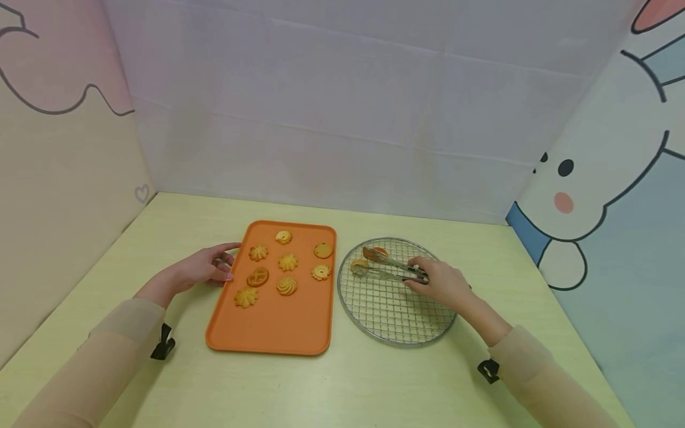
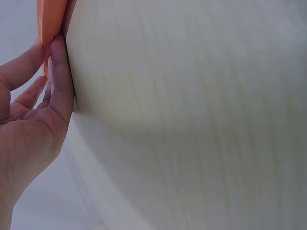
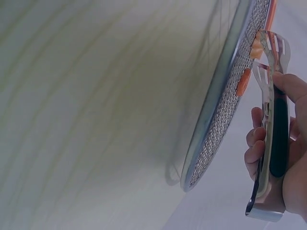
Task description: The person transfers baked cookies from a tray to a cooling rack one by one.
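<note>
My left hand [image 1: 206, 266] holds the left rim of an orange tray [image 1: 278, 324], thumb on one side and fingers on the other. In the left wrist view, the fingers [image 2: 60, 81] lie between the rim and the table. Several cookies [image 1: 287, 261] of different shapes are spread over the tray's far part. My right hand [image 1: 446, 285] grips metal food tongs [image 3: 274, 129] with dark handle grips. The tongs' arms stand apart over a round wire rack [image 1: 396, 321]. Near their tips, a yellow cookie [image 1: 359, 266] and an orange-brown cookie [image 1: 380, 251] sit on the rack.
The pale wooden table [image 1: 267, 386] bears the tray and rack side by side. A white curtain-like backdrop [image 1: 321, 119] closes off the back. Printed cartoon panels [image 1: 615, 208] stand at the left and right sides.
</note>
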{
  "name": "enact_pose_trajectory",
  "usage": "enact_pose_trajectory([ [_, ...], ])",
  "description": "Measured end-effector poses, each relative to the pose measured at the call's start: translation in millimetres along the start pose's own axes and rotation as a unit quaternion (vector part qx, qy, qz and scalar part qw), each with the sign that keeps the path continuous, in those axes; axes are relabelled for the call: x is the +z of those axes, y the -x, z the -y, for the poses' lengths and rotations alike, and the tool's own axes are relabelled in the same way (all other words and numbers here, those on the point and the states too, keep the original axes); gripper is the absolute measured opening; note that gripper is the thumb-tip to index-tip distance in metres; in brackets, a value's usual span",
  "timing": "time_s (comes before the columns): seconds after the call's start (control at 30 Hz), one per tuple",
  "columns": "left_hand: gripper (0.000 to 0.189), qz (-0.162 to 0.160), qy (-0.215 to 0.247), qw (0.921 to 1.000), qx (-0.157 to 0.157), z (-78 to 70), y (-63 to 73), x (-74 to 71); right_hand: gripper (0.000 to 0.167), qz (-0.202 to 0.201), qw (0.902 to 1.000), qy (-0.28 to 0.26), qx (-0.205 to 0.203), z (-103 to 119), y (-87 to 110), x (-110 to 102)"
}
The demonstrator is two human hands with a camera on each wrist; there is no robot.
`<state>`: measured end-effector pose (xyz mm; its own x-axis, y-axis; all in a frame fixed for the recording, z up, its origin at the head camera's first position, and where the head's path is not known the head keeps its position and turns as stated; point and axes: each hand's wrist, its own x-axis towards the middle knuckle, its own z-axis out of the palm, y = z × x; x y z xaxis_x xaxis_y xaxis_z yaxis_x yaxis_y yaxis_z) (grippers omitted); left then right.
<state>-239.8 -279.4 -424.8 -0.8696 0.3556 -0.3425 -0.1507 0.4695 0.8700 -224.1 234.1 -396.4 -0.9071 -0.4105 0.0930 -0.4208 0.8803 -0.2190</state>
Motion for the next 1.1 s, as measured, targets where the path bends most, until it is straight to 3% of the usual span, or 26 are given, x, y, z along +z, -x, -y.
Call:
enact_pose_trajectory([
  [0.57, 0.081, 0.002, 0.002, 1.0000, 0.001, -1.3, 0.9, 1.2, 0.044, 0.001, 0.9999, -0.015, 0.003, 13.2, 1.5, -15.2],
  [1.1, 0.082, 0.000, 0.004, 1.0000, 0.003, -3.6, 2.4, 1.1, 0.045, 0.010, 0.9993, -0.004, -0.037, 38.7, -9.8, -32.8],
])
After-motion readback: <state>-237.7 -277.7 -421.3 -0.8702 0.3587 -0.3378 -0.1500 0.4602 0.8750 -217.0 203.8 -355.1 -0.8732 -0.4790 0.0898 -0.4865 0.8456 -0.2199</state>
